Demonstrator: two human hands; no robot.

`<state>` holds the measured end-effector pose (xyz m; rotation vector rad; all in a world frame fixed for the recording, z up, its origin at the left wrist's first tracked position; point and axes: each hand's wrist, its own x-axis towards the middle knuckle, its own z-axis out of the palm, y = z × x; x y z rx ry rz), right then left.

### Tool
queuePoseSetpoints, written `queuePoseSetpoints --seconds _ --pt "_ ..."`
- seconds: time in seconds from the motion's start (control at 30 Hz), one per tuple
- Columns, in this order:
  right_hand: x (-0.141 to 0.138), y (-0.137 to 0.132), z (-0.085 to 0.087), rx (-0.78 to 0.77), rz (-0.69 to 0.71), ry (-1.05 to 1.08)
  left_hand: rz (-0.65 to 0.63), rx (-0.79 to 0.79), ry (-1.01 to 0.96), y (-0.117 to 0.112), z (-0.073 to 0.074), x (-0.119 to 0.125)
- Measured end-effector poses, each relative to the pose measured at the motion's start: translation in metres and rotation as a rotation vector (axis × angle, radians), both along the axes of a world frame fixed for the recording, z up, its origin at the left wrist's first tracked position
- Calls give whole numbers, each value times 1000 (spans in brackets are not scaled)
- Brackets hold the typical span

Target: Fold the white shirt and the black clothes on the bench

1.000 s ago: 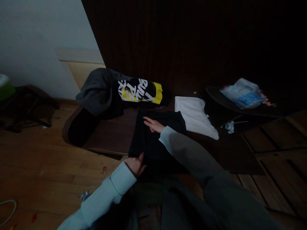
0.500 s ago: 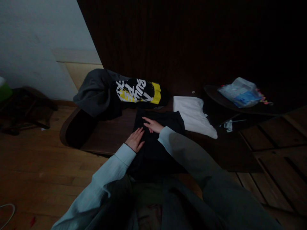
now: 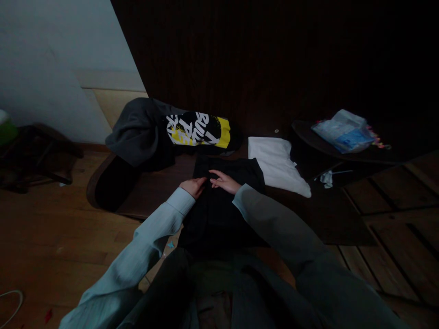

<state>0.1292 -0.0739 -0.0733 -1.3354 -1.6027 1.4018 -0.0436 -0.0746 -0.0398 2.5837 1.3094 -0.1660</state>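
left hand (image 3: pixel 193 186) moved forward over flat black cloth (image 3: pixel 222 214).

The folds and lower edge of the black cloth (image 3: pixel 219 219) are lost in shadow, and part of it is covered by the left hand (image 3: pixel 193 186), the right hand (image 3: pixel 225 182) and the right sleeve (image 3: pixel 274 214). Whether fabric is pinched by the left fingers cannot be determined. Both sleeves are cut off by the frame, as are the green item (image 3: pixel 7 131) and the cable (image 3: pixel 20 298). The bag's (image 3: pixel 345 130) contents are obscured. The red scrap (image 3: pixel 48 315) and blue scrap (image 3: pixel 170 245) are too small to be identified.
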Motion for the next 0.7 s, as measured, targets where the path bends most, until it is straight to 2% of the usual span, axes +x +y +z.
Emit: queuePoseSetpoints --seconds 0.1,0.2,0.3,0.43,0.5,0.7 --pt "6 -6 -9 106 -15 35 38 108 -36 0 -3 9" --pt "6 -12 -15 279 -43 -25 151 194 -83 -4 -13 15" --pt "3 -17 -16 456 -58 -168 233 160 -66 -3 -18 16" --pt "-1 -22 -14 661 -28 -359 312 23 25 4 -9 16" --pt "-1 -22 -15 715 -9 -431 335 4 31 6 -1 18" --pt "1 -16 -22 660 -29 -492 343 4 -131 -4 15 37"
